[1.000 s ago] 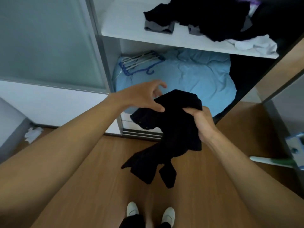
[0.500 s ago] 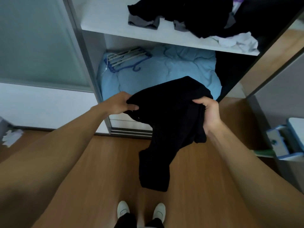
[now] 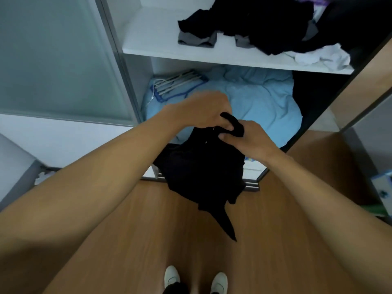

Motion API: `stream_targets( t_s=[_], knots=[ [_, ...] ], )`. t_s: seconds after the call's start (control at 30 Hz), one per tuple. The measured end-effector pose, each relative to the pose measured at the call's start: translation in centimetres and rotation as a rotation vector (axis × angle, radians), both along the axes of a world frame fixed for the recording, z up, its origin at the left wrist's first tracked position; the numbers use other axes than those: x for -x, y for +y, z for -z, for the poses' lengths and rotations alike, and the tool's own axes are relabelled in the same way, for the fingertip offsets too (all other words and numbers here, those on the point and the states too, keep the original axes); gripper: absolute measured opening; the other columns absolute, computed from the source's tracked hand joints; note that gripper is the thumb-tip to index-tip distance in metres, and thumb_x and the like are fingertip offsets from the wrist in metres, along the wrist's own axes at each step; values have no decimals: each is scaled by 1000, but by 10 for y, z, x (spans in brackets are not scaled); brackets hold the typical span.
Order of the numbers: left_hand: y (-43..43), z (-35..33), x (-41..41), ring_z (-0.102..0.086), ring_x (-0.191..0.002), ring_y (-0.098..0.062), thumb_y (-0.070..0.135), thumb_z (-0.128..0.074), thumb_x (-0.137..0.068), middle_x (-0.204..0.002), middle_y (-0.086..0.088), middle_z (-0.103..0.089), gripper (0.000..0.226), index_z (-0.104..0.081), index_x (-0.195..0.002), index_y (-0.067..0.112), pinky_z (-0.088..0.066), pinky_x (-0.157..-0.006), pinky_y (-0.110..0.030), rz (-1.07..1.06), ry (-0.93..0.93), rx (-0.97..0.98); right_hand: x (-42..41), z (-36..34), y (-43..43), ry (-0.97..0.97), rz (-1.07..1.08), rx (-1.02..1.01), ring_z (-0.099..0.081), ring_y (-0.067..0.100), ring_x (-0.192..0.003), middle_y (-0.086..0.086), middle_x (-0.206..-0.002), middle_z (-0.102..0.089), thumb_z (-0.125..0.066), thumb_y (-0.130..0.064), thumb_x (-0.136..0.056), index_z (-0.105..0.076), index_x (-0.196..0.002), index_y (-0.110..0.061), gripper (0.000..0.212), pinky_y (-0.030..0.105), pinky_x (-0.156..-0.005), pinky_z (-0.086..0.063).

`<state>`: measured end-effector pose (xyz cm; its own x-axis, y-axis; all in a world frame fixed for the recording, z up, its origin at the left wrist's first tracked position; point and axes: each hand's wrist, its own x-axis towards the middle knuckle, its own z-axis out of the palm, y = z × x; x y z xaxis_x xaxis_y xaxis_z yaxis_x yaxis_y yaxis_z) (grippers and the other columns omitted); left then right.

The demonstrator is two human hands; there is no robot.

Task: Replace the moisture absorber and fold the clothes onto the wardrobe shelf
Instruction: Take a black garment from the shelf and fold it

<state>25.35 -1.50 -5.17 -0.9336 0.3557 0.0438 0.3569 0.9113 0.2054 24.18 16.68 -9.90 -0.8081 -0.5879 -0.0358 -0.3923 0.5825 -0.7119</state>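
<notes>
A black garment hangs in front of the open wardrobe, its lower end trailing to a point above the wooden floor. My left hand grips its top edge from the left, fingers curled into the cloth. Close beside it, my right hand pinches the same top edge, thumb on the fabric. Both hands nearly touch. On the white wardrobe shelf above lies a loose heap of dark clothes with a white piece at its right end. No moisture absorber is visible.
Below the shelf a light blue duvet fills the compartment, with a bundle of hangers at its left. A frosted sliding door stands to the left. A blue-and-white box sits at the right edge. My white shoes stand on the wooden floor.
My hands have come together at the garment's top, where half a second ago they held it spread apart. The cloth now hangs bunched and narrower. The camera has tilted slightly.
</notes>
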Motion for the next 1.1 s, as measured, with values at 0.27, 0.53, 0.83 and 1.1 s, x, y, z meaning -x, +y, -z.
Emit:
stream_targets(
  t_s=[0.27,0.53,0.83,1.1],
  knots=[
    [-106,35,-49,-57,-119,0,36,-83,-78,-127,16,-62,61,-55,-132,29,-41,-90,-7,-299,-541,-505,26,-14,14,-316,155,430,-71,21,-76,9,-82,-72,-75,-28,-88,-70,-86,1,29,32,-73,-56],
    [-112,117,-73,-68,-93,-14,42,-67,-92,-93,10,-72,8,-67,-91,33,-50,-79,-22,-455,-659,-394,40,-21,22,-415,264,642,-75,21,-89,6,-93,-78,-74,-31,-85,-80,-85,-18,14,24,-71,-58],
    [-58,93,-57,-73,-83,-19,23,-70,-92,-89,-4,-77,22,-68,-109,9,-55,-71,-24,-635,-691,-967,26,14,25,-174,329,293,-59,14,-75,5,-81,-62,-56,-29,-101,-65,-94,5,36,26,-66,-44],
    [-11,65,-29,-68,-55,-8,15,-48,-99,-61,5,-70,14,-60,-94,16,-56,-51,-25,-797,-574,-1527,-13,23,5,-129,136,216,-56,-2,-68,-12,-71,-61,-52,-16,-100,-62,-81,-20,22,23,-67,-41]
  ],
)
